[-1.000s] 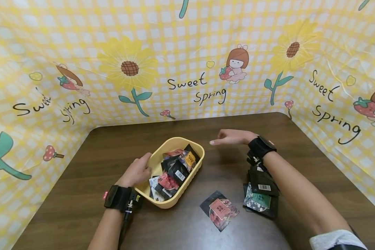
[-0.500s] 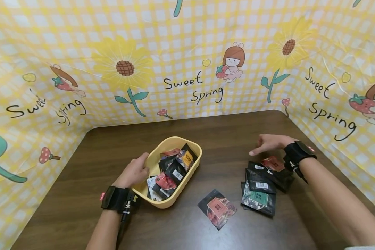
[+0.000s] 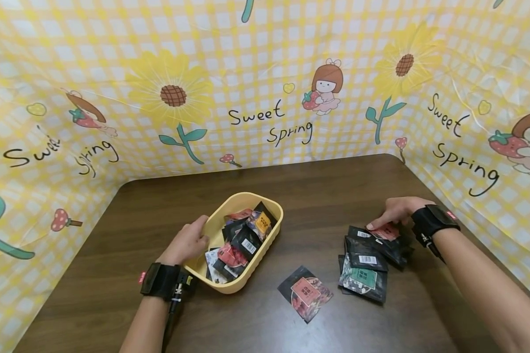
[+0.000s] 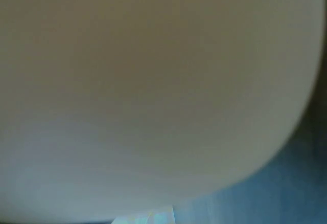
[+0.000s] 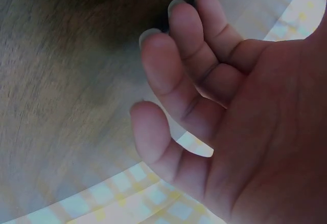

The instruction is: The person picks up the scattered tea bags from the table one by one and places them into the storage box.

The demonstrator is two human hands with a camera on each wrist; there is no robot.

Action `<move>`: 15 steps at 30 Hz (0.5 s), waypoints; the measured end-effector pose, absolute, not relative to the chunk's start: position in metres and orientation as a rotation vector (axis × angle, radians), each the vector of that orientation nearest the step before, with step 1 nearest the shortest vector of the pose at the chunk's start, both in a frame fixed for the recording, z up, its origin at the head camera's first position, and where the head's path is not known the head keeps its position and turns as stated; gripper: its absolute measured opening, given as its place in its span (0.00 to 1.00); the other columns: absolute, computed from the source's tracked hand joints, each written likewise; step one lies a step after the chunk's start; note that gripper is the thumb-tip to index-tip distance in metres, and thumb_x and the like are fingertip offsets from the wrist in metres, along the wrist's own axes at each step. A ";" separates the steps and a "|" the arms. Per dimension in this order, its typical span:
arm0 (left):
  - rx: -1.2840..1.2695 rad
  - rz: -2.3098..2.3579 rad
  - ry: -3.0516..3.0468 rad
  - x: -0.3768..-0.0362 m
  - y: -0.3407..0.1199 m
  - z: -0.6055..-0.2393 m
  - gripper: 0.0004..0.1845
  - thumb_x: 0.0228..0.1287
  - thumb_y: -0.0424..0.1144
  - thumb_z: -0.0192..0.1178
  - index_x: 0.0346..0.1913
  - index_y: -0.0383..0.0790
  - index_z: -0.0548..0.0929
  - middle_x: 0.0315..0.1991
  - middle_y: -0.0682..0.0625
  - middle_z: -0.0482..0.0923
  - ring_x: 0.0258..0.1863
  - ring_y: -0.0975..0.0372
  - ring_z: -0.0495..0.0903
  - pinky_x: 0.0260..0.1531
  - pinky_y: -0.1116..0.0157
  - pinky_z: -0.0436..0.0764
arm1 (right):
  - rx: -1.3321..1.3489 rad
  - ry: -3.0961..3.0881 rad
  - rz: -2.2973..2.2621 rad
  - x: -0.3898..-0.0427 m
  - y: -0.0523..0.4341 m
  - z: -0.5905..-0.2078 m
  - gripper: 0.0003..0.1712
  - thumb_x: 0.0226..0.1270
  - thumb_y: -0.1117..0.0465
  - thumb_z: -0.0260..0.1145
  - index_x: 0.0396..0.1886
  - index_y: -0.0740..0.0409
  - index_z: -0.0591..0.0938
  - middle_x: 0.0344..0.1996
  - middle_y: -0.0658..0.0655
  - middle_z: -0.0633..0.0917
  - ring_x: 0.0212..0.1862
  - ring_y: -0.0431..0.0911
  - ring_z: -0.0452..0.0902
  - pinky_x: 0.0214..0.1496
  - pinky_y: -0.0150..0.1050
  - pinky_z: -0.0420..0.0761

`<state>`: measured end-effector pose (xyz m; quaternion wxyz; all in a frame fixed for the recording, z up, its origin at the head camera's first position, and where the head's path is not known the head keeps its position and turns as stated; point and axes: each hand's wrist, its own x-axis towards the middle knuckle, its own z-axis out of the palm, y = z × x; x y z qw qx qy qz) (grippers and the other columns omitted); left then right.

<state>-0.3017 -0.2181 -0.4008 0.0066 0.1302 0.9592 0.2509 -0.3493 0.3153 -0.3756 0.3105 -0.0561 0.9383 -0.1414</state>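
Note:
A yellow plastic basket (image 3: 277,234) holds several small sachets, mostly black, with coloured labels and barcodes. At its left rim my left hand (image 3: 187,243) grips the edge, the thumb and fingers at the wall. My right hand (image 3: 399,210) is over a loose pile of sachets on the right, with its thumb tip touching a red-labelled sachet (image 3: 386,232). In the right wrist view the fingers (image 5: 161,63) are loosely bent, and only a bit of the sachet shows at the top. Blurred skin fills most of the left wrist view.
A lone red-labelled sachet (image 3: 305,293) lies between basket and pile. Below the barcoded sachets is a green-labelled sachet (image 3: 363,280). The brown table (image 3: 203,323) is enclosed by a yellow checked cloth (image 3: 256,63) at the back and sides.
My right hand has moved right from beside the basket and come down onto the sachet pile. My left hand has stayed on the basket's rim.

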 end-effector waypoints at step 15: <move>0.407 0.783 3.003 -0.302 -0.218 -0.401 0.22 0.59 0.27 0.51 0.58 0.33 0.69 0.36 0.41 0.79 0.31 0.58 0.77 0.29 0.64 0.75 | -0.165 2.478 -0.400 -0.352 0.317 -0.384 0.29 0.52 0.37 0.69 0.07 0.49 0.71 0.09 0.43 0.65 0.16 0.36 0.58 0.21 0.30 0.57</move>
